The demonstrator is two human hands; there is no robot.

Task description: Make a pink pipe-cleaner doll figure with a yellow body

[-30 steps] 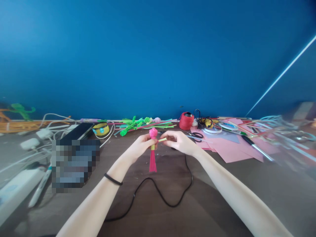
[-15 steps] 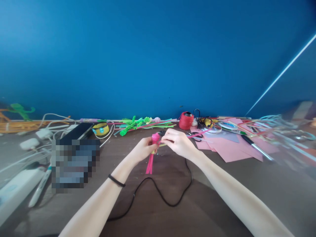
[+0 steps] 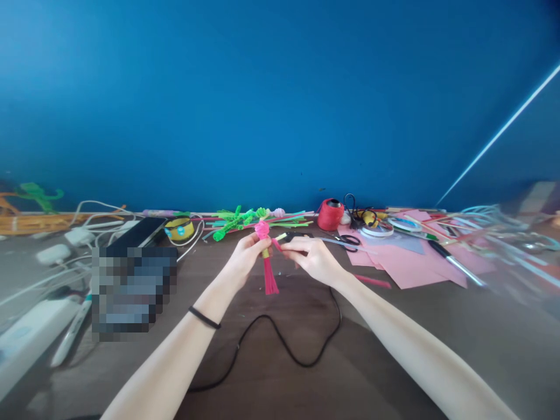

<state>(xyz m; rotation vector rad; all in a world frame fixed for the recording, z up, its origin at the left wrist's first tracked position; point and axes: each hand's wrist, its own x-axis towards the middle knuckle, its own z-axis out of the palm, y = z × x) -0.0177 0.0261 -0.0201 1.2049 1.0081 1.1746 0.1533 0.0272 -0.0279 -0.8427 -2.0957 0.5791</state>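
Note:
My left hand [image 3: 247, 254] is closed on a bundle of pink pipe cleaners [image 3: 270, 279]. The bundle has a crumpled, curled top [image 3: 262, 229] above the fingers, a yellowish band at its middle, and straight ends fanning downward. My right hand [image 3: 312, 256], just to the right, pinches a pink pipe cleaner running from the bundle; a loose pink length [image 3: 371, 282] shows beyond the right wrist. A short pale-yellow end [image 3: 280, 237] sticks out between the hands. Behind my right fingers lies a black object [image 3: 297, 236], mostly hidden, with a translucent stick [image 3: 336, 241] near it.
Black-handled scissors [image 3: 350, 240] and pink paper [image 3: 411, 262] lie right, near a red thread spool [image 3: 330, 214]. Green pipe cleaners [image 3: 231, 224] lie along the wall. A black cord [image 3: 301, 364] curves across the front. Phone [image 3: 135, 236], white cables and a yellow tape roll [image 3: 179, 229] are left.
My left hand has shifted slightly left and turned the bundle, so its curled top shows above the fingers. The loose pink length has swung from above my right wrist to below it.

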